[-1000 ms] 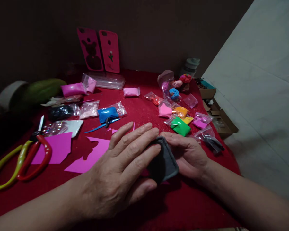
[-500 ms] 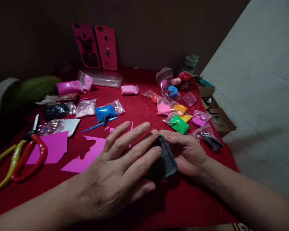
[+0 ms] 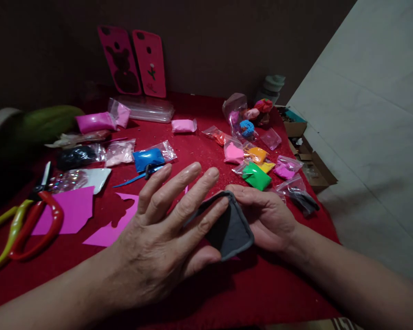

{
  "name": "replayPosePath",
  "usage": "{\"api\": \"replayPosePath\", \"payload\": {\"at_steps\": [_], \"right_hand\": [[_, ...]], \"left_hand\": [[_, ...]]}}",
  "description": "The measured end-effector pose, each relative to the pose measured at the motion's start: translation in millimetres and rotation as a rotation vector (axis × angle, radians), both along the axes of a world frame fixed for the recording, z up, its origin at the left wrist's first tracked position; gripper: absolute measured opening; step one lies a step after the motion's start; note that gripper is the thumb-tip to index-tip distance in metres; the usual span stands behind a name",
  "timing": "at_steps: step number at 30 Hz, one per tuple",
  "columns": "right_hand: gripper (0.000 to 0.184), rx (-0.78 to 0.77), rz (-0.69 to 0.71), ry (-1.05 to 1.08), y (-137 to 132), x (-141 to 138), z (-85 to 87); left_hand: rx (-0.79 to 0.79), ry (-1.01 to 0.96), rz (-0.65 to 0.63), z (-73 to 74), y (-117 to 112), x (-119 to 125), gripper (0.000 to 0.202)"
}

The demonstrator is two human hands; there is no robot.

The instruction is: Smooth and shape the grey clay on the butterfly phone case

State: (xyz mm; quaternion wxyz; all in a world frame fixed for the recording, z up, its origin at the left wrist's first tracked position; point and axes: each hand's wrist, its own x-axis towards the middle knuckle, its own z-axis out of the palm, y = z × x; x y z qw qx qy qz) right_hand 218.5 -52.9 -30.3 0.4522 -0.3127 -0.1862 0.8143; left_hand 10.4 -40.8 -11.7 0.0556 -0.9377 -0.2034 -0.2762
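A dark grey phone case [image 3: 229,229] is tilted up on the red cloth between both hands. My left hand [image 3: 161,238] lies over its left side, fingers stretched and spread, thumb under its lower edge. My right hand [image 3: 265,215] cups the case from the right, fingers curled against its back and top corner. Pink cut-out sheets [image 3: 112,224] lie just left of my left hand.
Red-handled and yellow-handled scissors [image 3: 27,224] lie at the left. Small bags of coloured clay [image 3: 256,176] are scattered across the red table [image 3: 199,151]. Two pink phone cases [image 3: 132,62] lean on the back wall. A cardboard box [image 3: 313,169] sits off the right edge.
My left hand's fingers have lifted and spread, and the grey case has tipped up so more of its inside shows. The view has shifted slightly.
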Motion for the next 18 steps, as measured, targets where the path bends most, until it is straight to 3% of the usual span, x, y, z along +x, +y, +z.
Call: {"api": "replayPosePath", "payload": {"at_steps": [13, 18], "right_hand": [[0.009, -0.025, 0.006, 0.016, -0.3, -1.3, 1.4], [0.018, -0.078, -0.012, 0.014, 0.1, -3.2, 1.0]], "left_hand": [[0.035, 0.042, 0.004, 2.5, -2.1, 1.8, 0.043], [0.055, 0.045, 0.005, 4.4, -4.0, 3.1, 0.039]]}}
